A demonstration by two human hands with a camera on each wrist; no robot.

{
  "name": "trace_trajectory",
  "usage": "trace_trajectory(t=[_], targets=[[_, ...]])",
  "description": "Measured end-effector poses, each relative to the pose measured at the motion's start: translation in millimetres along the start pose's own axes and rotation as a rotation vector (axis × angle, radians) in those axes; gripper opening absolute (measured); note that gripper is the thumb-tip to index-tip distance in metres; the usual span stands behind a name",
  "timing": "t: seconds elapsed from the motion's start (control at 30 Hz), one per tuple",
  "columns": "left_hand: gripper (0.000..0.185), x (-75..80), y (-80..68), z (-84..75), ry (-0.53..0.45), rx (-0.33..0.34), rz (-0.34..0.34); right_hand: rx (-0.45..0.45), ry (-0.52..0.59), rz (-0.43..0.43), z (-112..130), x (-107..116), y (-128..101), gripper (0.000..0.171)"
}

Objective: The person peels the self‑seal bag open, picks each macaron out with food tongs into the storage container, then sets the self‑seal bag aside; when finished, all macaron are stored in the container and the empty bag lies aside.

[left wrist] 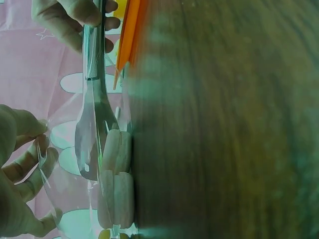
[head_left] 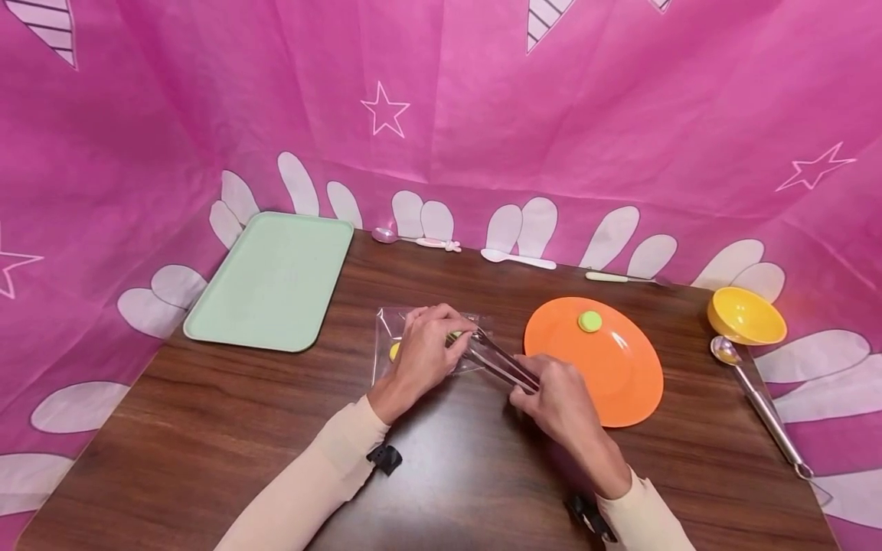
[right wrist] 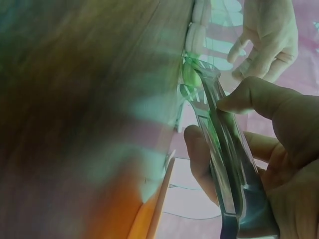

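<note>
A clear plastic bag (head_left: 383, 330) lies on the table, and my left hand (head_left: 429, 348) pinches its edge. Inside are several macarons: a yellow one (head_left: 394, 351), two pale-looking ones (left wrist: 116, 199) and a green one (right wrist: 191, 74). My right hand (head_left: 561, 394) grips metal tongs (head_left: 506, 369) by their arms, fingers and thumb on opposite sides. The tongs' slotted tips reach into the bag's mouth, by the green macaron; whether they touch it I cannot tell. Another green macaron (head_left: 589, 321) sits on an orange oval plate (head_left: 586, 375) right of the bag.
A mint-green tray (head_left: 276, 283) stands at the back left. Along the back edge lie a pink-handled spoon (head_left: 434, 243), a white spoon (head_left: 520, 260) and a pale-green-handled utensil (head_left: 609, 277). At the right are a yellow bowl (head_left: 747, 317) and a long metal spoon (head_left: 765, 409).
</note>
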State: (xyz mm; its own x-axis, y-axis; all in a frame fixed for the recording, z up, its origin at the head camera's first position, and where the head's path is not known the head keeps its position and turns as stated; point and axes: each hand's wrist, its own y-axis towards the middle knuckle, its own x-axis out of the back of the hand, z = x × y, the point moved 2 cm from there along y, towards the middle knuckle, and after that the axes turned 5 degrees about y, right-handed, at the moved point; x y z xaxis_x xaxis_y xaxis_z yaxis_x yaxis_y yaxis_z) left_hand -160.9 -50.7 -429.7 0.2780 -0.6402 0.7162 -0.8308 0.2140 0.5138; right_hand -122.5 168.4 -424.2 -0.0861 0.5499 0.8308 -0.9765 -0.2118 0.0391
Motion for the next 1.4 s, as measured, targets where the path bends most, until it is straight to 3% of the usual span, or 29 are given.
trace_trajectory(t=[0.33, 0.53, 0.77, 0.93, 1.1, 1.4], targets=[[0.011, 0.6, 0.3, -0.3, 0.009, 0.016, -0.003, 0.011, 0.073, -0.014, -18.2, 27.4, -26.1, 0.043], [0.012, -0.3, 1.7, 0.0, 0.03, 0.025, 0.012, -0.093, 0.029, -0.038, -46.6, 58.3, -41.7, 0.049], [0.01, -0.2, 2.0, -0.9, 0.024, 0.02, 0.014, -0.189, -0.047, -0.125, -77.1, 83.5, -35.0, 0.053], [0.01, -0.6, 0.1, -1.8, 0.033, 0.028, 0.027, -0.237, -0.069, -0.16, -90.4, 84.9, -26.4, 0.055], [0.01, -1.3, -1.4, -2.0, 0.04, 0.037, 0.04, -0.284, -0.075, -0.133, -100.6, 79.5, -23.0, 0.06], [0.01, -1.2, -1.4, -2.3, 0.046, 0.039, 0.042, -0.301, -0.095, -0.134, -106.2, 73.5, -24.4, 0.062]])
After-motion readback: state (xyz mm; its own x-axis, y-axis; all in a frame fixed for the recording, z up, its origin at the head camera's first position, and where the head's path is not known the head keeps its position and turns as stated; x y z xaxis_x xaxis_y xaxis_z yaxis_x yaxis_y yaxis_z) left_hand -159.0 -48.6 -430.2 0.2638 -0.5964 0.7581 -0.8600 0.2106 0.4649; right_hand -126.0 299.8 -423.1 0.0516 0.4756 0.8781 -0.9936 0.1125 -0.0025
